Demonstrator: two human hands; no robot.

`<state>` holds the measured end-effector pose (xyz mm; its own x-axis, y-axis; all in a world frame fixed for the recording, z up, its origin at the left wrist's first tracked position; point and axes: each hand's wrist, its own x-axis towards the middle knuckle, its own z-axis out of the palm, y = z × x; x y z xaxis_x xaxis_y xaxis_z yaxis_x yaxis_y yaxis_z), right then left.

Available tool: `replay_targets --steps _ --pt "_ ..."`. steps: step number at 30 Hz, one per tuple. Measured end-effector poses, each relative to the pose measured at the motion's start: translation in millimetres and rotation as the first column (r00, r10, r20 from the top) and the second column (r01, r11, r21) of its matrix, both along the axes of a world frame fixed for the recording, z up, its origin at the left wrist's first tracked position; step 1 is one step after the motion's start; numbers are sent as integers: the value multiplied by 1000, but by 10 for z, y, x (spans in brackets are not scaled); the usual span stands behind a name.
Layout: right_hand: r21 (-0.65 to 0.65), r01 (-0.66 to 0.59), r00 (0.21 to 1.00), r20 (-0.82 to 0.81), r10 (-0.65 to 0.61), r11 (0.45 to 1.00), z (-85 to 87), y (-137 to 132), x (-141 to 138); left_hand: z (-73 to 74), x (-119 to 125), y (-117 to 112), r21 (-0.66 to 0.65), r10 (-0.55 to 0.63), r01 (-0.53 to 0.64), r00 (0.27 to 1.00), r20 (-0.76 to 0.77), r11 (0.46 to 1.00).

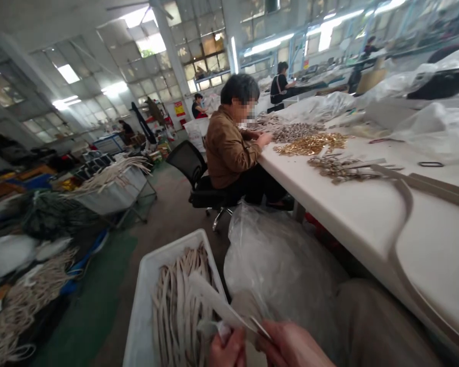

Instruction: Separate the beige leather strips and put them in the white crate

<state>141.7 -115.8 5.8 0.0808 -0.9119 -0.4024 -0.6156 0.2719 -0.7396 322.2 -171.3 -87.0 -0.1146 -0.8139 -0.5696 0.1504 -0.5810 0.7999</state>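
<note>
Low in the view, my left hand (227, 350) is closed around a flat pale grey-beige strap (220, 303), with something whitish at its fingertips. One end of the strap sticks up over the white bin (137, 311). My right hand (292, 345) pinches the strap close beside the left. A thin shiny edge (260, 327) shows at its fingertips; I cannot tell whether it is a separate piece. Many similar straps (179, 295) lie lengthwise in the bin, just left of my hands.
The white table (329, 214) on the right bears brass-coloured pieces (313, 143), strap pieces (340, 168) and a long hanging strip (396, 244). Clear plastic sheeting (275, 255) lies below it. A co-worker in brown (229, 142) sits ahead on a black chair (189, 163).
</note>
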Motion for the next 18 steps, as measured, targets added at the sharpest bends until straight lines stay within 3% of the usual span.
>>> replay_targets --steps 2,6,12,18 --pt "41 -17 999 45 16 999 11 -27 20 -30 -20 57 1 15 -15 1000 18 1000" --pt "85 -70 994 88 63 994 23 44 -52 135 75 59 -30 44 -47 994 -96 998" --pt "104 35 996 77 -43 994 73 28 85 233 -4 224 -6 -179 179 978 -104 984" --pt "142 23 992 118 -40 990 21 94 -9 368 6 248 -30 -77 75 995 -62 997"
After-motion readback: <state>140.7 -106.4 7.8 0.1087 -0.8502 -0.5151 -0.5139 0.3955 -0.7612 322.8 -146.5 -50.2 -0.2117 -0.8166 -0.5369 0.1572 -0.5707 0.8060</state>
